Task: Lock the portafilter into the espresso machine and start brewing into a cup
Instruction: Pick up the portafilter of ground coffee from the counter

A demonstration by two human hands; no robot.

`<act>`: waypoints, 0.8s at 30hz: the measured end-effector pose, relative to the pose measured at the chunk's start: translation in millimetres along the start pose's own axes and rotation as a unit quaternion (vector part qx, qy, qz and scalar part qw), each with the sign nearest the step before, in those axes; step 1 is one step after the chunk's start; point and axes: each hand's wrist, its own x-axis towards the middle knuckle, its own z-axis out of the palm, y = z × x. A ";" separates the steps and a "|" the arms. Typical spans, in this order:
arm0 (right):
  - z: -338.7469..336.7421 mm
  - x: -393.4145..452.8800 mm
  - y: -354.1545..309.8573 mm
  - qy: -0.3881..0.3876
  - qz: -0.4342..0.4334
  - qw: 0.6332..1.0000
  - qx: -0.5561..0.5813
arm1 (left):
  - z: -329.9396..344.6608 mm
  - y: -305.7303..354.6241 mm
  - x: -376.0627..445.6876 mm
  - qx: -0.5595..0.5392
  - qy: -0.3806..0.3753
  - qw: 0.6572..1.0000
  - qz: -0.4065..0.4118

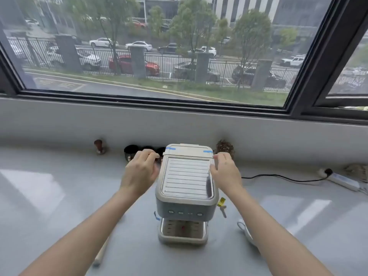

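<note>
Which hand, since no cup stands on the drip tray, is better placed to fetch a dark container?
Left. The left hand is beside the dark containers; the right hand is across the machine.

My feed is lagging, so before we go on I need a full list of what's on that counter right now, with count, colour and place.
espresso machine: 1, grey-white with blue tape bits, centre of the counter
drip tray: 1, pale, at the machine's front base, no cup on it
tamper: 1, brown and steel, far left by the wall
dark cups: about 3, black, behind the left hand; partly hidden
dried plant ball: 1, brown, back right of the machine
steam wand: 1, metal with a yellow tag, on the machine's right side
power strip: 1, white, far right, with a black cable
wooden stick: 1, pale, blurred, under the left forearm
left hand: at the machine's left side
right hand: at its right side
</note>
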 end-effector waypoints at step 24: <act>42.7 -18.2 0.3 0.013 0.089 0.988 0.122 | 109.2 -115.0 -218.0 0.100 -0.343 0.840 -0.408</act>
